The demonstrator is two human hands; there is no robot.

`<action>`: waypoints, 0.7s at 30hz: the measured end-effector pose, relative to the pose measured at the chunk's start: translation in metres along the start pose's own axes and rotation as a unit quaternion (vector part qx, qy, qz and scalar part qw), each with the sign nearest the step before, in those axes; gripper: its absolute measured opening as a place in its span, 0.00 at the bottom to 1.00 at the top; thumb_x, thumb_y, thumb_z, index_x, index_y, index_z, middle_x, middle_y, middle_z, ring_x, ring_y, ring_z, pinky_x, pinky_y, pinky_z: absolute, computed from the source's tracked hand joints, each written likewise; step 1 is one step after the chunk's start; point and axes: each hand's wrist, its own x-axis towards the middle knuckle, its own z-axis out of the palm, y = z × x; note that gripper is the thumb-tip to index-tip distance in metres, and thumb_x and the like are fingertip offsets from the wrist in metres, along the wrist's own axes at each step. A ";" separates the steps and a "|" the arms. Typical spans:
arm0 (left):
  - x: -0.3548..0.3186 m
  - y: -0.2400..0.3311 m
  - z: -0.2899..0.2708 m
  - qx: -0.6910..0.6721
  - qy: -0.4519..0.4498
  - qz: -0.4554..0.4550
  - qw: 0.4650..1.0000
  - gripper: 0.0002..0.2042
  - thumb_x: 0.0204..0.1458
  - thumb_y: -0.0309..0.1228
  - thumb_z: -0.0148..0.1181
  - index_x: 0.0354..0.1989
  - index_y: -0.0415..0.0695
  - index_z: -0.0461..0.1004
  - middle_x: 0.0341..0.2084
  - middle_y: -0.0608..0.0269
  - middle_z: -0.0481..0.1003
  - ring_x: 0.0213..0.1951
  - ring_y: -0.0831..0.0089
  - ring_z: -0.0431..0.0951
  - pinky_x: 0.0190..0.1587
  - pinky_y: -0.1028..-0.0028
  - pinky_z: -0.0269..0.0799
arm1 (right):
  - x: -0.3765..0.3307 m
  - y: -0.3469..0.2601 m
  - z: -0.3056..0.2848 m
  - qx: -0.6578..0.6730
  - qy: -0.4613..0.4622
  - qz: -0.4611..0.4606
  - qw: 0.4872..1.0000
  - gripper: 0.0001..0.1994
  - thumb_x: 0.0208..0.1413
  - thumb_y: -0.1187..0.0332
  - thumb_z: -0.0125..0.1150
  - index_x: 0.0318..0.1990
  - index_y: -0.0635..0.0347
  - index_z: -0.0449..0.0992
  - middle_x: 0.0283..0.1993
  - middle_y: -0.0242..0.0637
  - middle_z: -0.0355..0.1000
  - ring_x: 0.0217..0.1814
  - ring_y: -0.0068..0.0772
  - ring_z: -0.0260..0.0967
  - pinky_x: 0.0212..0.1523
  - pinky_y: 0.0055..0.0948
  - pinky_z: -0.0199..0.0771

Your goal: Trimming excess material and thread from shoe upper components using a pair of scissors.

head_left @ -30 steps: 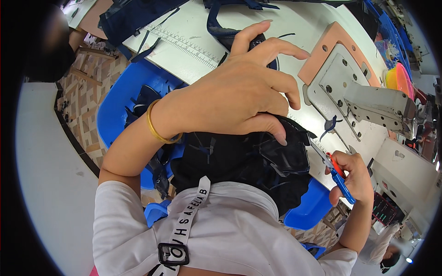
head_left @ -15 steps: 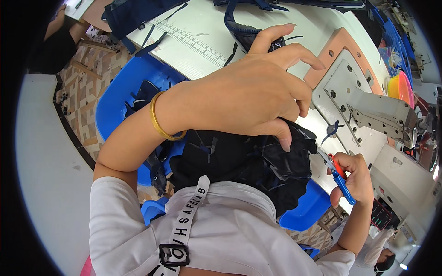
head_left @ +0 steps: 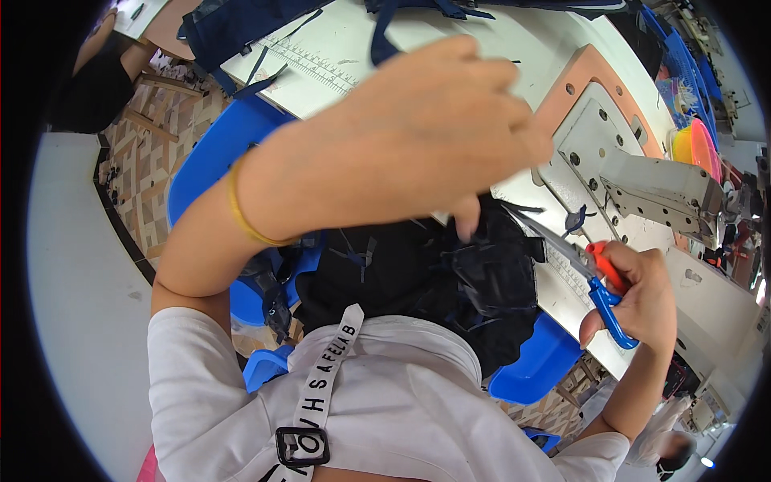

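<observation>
Scissors point(head_left: 590, 277) in my right hand point(head_left: 634, 301), dark fabric point(head_left: 434, 281) on my lap at the worktop point(head_left: 482, 40) edge.
Right fingers closed round the handles (blue and red); left hand point(head_left: 426, 136) raised above the fabric, fingers curled, blurred, holding nothing I can see.

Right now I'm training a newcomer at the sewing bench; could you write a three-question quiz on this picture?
1. True or false: the right hand holds scissors.
2. What lies bunched in the lap under the left hand? A. dark fabric B. a yellow towel C. a book
3. What is worn on the left wrist?

Key: 1 true. 2 A, the dark fabric. 3 a thin yellow bracelet.
</observation>
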 end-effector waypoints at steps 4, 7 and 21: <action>-0.001 -0.003 -0.019 0.161 0.003 -0.034 0.986 0.14 0.32 0.32 0.67 0.25 0.45 0.67 0.20 0.66 0.64 0.23 0.66 0.69 0.25 0.70 0.63 | 0.000 -0.027 0.002 -0.207 0.229 -0.054 0.950 0.35 0.15 0.39 0.77 0.26 0.59 0.72 0.12 0.32 0.51 0.12 0.29 0.50 0.17 0.26 0.50; -0.011 0.036 -0.026 0.258 0.107 -0.136 0.950 0.13 0.38 0.38 0.63 0.25 0.44 0.68 0.19 0.65 0.65 0.22 0.67 0.71 0.20 0.73 0.64 | -0.003 -0.031 0.004 -0.334 0.296 -0.098 0.889 0.34 0.17 0.38 0.74 0.25 0.57 0.71 0.12 0.31 0.54 0.13 0.31 0.55 0.18 0.29 0.54; 0.006 -0.029 0.051 -0.418 -0.114 -0.362 0.825 0.34 0.37 0.51 0.73 0.40 0.30 0.71 0.23 0.61 0.73 0.29 0.73 0.75 0.29 0.75 0.72 | -0.025 0.044 0.057 -0.299 0.321 -0.097 0.893 0.32 0.20 0.40 0.74 0.24 0.57 0.68 0.15 0.29 0.59 0.15 0.31 0.60 0.20 0.28 0.58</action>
